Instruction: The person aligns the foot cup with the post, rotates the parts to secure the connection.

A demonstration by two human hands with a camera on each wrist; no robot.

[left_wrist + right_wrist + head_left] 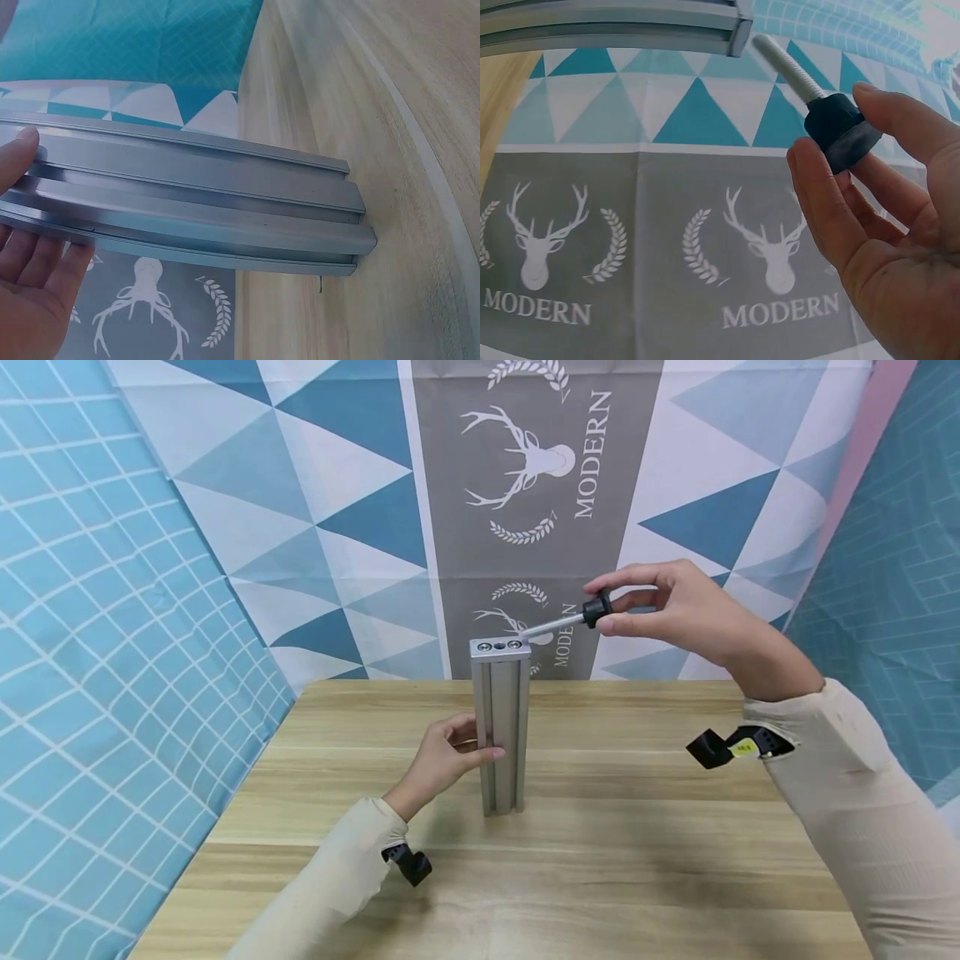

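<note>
Our right hand (675,610) pinches a black-ended bolt (558,624) near the top of a metal post (505,710), which our left hand (441,758) grips upright on the table (615,843). We're probably lining up; next we should stand the bolt over a hole (499,646).

Head view fwd/down from above, wrist views close-up, both w/ metal profile (202,196), backdrop (660,225)

Pale wood-grain table (622,868) below right hand (678,617); metal bar (506,706) stands upright on it, gripped by left hand (441,760).
</note>
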